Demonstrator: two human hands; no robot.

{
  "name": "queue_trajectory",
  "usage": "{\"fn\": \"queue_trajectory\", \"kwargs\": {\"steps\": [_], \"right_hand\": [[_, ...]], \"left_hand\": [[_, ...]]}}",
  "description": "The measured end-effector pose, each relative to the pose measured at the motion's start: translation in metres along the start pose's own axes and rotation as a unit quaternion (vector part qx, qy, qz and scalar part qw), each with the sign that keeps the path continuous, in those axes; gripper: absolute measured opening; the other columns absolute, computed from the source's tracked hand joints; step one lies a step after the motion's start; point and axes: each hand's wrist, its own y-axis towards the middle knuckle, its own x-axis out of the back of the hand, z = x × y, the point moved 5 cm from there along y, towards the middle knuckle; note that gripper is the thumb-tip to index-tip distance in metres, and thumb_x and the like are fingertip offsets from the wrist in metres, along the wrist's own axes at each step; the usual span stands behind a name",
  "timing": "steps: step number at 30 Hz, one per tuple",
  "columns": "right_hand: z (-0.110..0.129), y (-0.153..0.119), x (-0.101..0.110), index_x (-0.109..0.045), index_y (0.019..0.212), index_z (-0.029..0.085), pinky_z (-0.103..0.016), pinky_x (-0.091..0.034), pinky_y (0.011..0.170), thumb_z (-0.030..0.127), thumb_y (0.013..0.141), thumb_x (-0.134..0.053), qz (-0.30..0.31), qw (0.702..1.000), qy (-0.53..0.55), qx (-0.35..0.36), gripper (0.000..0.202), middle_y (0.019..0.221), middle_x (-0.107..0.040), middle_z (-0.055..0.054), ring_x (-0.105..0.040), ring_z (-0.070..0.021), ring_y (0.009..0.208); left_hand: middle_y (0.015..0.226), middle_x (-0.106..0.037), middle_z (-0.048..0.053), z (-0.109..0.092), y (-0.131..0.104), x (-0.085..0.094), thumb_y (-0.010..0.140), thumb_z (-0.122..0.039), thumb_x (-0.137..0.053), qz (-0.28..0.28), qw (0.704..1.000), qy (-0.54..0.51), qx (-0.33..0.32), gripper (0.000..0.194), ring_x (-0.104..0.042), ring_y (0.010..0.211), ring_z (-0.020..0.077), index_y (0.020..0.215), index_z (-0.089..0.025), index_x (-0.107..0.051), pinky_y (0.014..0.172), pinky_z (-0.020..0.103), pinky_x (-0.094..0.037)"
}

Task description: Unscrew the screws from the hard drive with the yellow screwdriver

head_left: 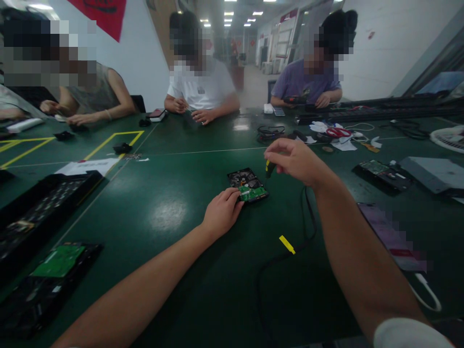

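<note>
A hard drive with its green circuit board facing up lies on the dark green table. The fingers of my left hand press on the drive's near left edge and grip it there. Above and to the right, my right hand pinches a screwdriver with a black and yellow handle. Its thin shaft points down beside the drive's right corner; whether the tip touches anything is too small to tell.
A black cable with a yellow tag runs near my right forearm. More drives and a black chassis lie left; another drive and a grey metal box lie right. Three people sit across the table.
</note>
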Motion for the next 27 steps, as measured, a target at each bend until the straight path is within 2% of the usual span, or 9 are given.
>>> {"fn": "queue_trajectory", "kwargs": {"steps": [2,5,9,15,19,23,25,27], "right_hand": [[0.003,-0.001,-0.003,-0.072,0.091,0.021,-0.025,-0.042,0.047,0.038,0.096,-0.072,0.017,1.0,0.009,0.012,0.018,0.072,-0.068,-0.001,-0.059,-0.0126,0.055],[0.005,-0.001,-0.008,-0.073,0.093,0.02,-0.026,-0.049,0.05,0.044,0.099,-0.068,0.045,0.998,0.051,0.014,0.026,0.076,-0.07,-0.004,-0.063,-0.0142,0.059],[0.004,-0.001,-0.011,-0.072,0.097,0.019,-0.03,-0.056,0.056,0.049,0.098,-0.07,0.056,0.994,0.092,0.001,0.03,0.073,-0.07,-0.004,-0.068,-0.0176,0.062],[-0.002,0.001,-0.003,-0.07,0.087,0.02,-0.028,-0.045,0.05,0.042,0.09,-0.08,-0.004,1.0,0.01,-0.008,0.024,0.07,-0.069,-0.003,-0.06,-0.0157,0.057],[-0.006,0.002,0.0,-0.067,0.082,0.021,-0.028,-0.044,0.051,0.035,0.085,-0.083,-0.024,0.999,-0.001,-0.02,0.022,0.072,-0.07,-0.003,-0.06,-0.0156,0.059],[0.0,0.002,0.0,-0.07,0.086,0.021,-0.028,-0.044,0.052,0.03,0.087,-0.079,-0.03,0.999,-0.009,0.006,0.014,0.08,-0.072,-0.003,-0.058,-0.0132,0.057],[0.002,0.001,-0.002,-0.072,0.088,0.021,-0.028,-0.043,0.051,0.032,0.091,-0.076,-0.02,1.0,0.0,0.015,0.013,0.083,-0.073,-0.003,-0.057,-0.0121,0.055],[0.003,0.001,-0.004,-0.073,0.09,0.021,-0.028,-0.042,0.05,0.038,0.095,-0.073,-0.005,1.0,0.008,0.018,0.018,0.078,-0.071,-0.003,-0.056,-0.0125,0.054]], "left_hand": [[0.138,-0.065,0.015,0.0,0.0,0.0,0.106,-0.032,-0.054,-0.001,1.0,0.0,-0.002,0.031,-0.067,0.124,0.0294,0.133,-0.018,-0.061,0.104,0.049,-0.06],[0.138,-0.065,0.014,0.0,0.0,0.0,0.105,-0.031,-0.055,-0.003,1.0,0.001,-0.001,0.031,-0.067,0.124,0.0292,0.133,-0.019,-0.062,0.104,0.049,-0.06],[0.137,-0.065,0.014,-0.001,0.0,0.001,0.105,-0.032,-0.055,-0.003,1.0,0.0,0.0,0.031,-0.067,0.124,0.0292,0.133,-0.019,-0.062,0.105,0.048,-0.059],[0.138,-0.065,0.014,-0.001,0.0,0.002,0.105,-0.032,-0.054,-0.002,1.0,-0.002,0.002,0.031,-0.067,0.124,0.0301,0.132,-0.019,-0.062,0.105,0.049,-0.059],[0.138,-0.065,0.014,-0.002,0.0,0.003,0.105,-0.031,-0.054,0.001,1.0,-0.002,0.001,0.031,-0.067,0.124,0.03,0.132,-0.018,-0.062,0.106,0.049,-0.059],[0.138,-0.065,0.013,-0.002,0.0,0.003,0.105,-0.032,-0.054,-0.002,1.0,0.0,0.001,0.03,-0.067,0.124,0.0298,0.131,-0.02,-0.062,0.105,0.049,-0.059],[0.137,-0.065,0.014,-0.002,0.0,0.003,0.105,-0.032,-0.054,-0.004,1.0,0.001,0.0,0.031,-0.067,0.124,0.03,0.131,-0.019,-0.062,0.105,0.048,-0.059],[0.137,-0.065,0.015,-0.002,0.0,0.002,0.105,-0.032,-0.054,-0.005,1.0,0.0,-0.003,0.031,-0.067,0.125,0.0302,0.132,-0.018,-0.062,0.106,0.049,-0.059]]}}
